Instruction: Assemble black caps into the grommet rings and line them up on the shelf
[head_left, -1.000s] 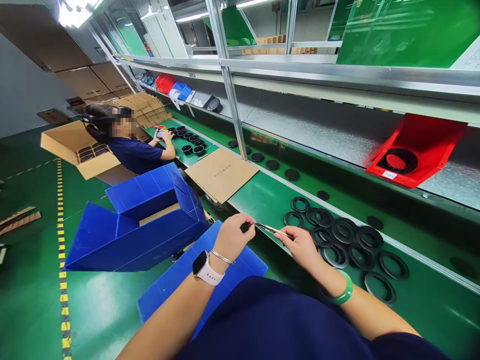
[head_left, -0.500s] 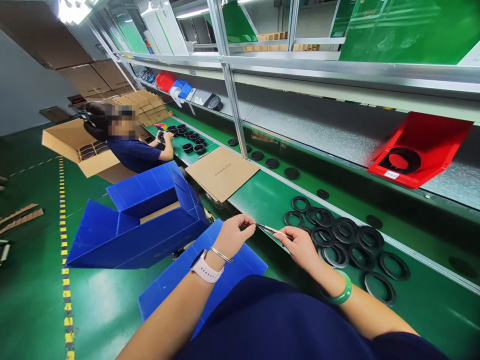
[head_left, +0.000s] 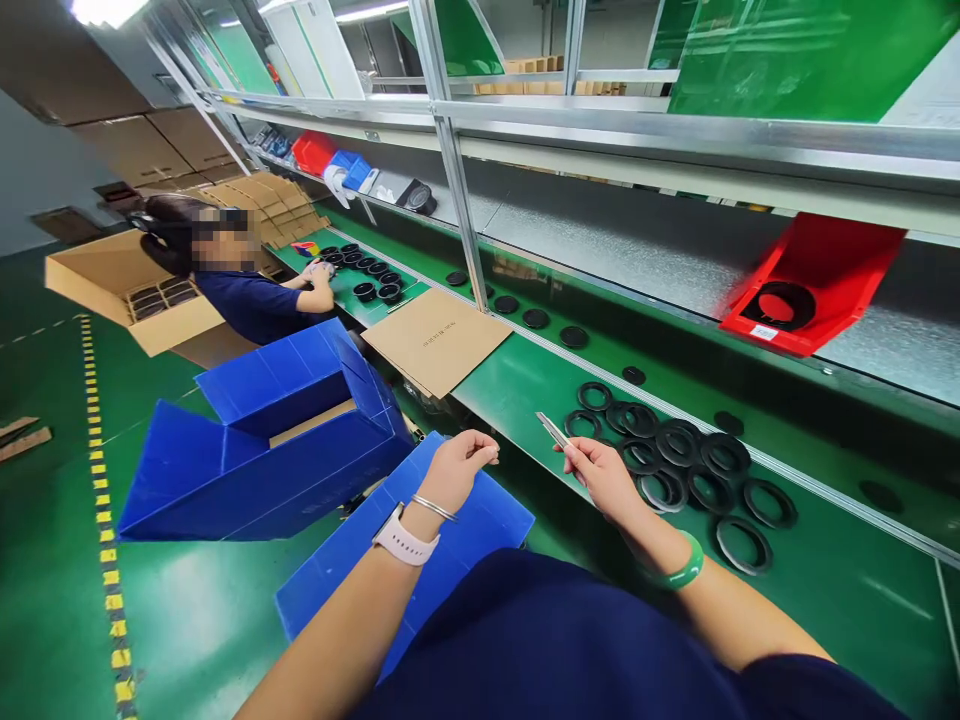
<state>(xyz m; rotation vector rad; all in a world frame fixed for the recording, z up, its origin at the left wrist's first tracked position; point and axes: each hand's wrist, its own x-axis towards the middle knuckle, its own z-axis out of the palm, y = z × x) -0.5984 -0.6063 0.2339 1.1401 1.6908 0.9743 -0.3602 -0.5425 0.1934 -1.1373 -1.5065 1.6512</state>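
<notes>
Bare green bench top (head_left: 517, 385) at 12 o'clock of the hands, bounded by its front edge just under the right hand (head_left: 600, 478) and by a metal rail (head_left: 660, 405) beyond. Crowded at 3 o'clock by black rings (head_left: 679, 445), overlapping in a loose pile. At 9 o'clock, off the bench, an open blue crate (head_left: 285, 430).

Pinched between right thumb and fingers: tweezers (head_left: 553, 430), slim, silvery, tips aimed at 11 o'clock, above the bench edge. Loosely curled left hand (head_left: 459, 468), nothing seen in it, near the tweezers but apart.

Print on cardboard sheet (head_left: 435, 340) and white label on red bin (head_left: 814, 275) too small to read.

Slim metal tweezers (head_left: 553, 429), tilted up-left, held in right hand (head_left: 600, 478)
</notes>
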